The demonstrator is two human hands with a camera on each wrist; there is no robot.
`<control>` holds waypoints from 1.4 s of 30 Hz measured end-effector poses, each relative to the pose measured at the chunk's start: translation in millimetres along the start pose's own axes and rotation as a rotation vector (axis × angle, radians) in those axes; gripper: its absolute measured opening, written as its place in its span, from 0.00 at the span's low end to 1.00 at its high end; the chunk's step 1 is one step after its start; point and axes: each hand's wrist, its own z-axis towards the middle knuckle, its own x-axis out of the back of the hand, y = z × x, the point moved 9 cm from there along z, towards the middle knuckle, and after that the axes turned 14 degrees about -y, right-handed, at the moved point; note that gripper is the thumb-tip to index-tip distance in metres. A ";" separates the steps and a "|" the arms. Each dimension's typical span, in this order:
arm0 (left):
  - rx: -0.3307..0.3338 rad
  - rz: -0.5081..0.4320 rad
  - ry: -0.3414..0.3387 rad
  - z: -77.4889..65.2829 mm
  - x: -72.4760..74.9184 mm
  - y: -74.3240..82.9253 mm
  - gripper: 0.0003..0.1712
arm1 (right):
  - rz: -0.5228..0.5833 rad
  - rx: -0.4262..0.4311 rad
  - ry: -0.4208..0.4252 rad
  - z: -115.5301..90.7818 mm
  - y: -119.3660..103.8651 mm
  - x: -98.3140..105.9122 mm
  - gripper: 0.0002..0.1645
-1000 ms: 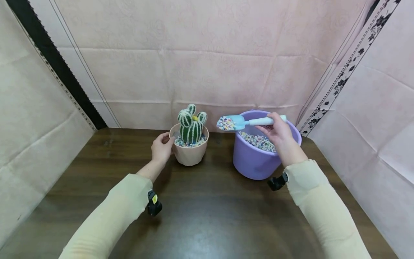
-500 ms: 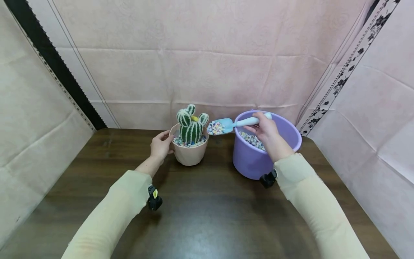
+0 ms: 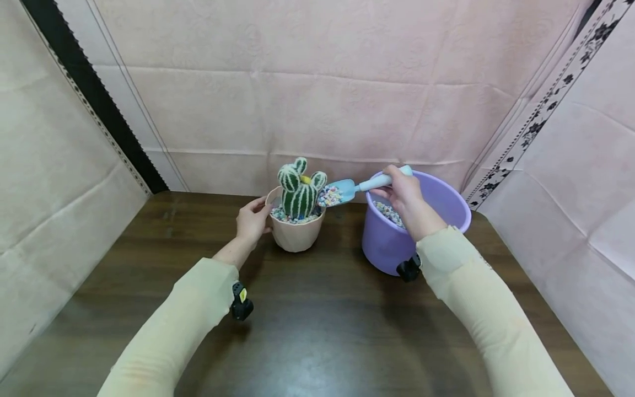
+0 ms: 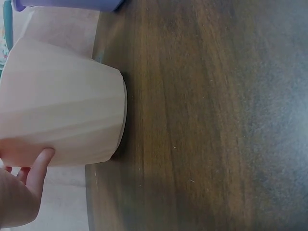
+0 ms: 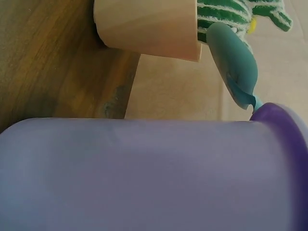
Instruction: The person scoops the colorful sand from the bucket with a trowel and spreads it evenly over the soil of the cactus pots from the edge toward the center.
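A wood-grained brown counter (image 3: pixel 317 353) fills the lower middle; creased pinkish cloth (image 3: pixel 322 116) hangs across the top, a black band (image 3: pixel 94 91) slanting at upper left, a black-flowered border (image 3: pixel 552 105) at upper right.

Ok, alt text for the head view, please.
A right hand holds a blue scoop loaded with multicoloured pebbles near a cactus in a beige pot, which the left hand holds. A purple bucket of pebbles stands at right on a brown table.

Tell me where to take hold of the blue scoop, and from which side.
Best by its straight handle, coming from the right, as the right hand does: the blade points left toward the cactus pot and carries loose pebbles, so gripping there would likely spill them.
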 end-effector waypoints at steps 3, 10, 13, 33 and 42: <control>0.000 -0.004 0.002 -0.3 -0.2 1.6 0.23 | -0.041 0.007 -0.003 2.5 -1.9 -3.6 0.31; 0.013 0.007 -0.018 2.6 -1.5 2.1 0.24 | -0.102 0.037 -0.007 8.9 -5.1 -10.5 0.09; 0.011 0.005 -0.014 1.5 -0.9 2.8 0.24 | -0.113 0.047 -0.003 9.8 -6.2 -12.2 0.07; -0.002 0.060 -0.041 -13.1 -8.4 0.2 0.24 | -0.136 0.047 -0.008 8.8 -7.4 -16.7 0.05; -0.037 0.097 0.005 -17.5 -11.2 3.7 0.25 | -0.195 0.090 -0.001 6.0 -14.0 -20.4 0.07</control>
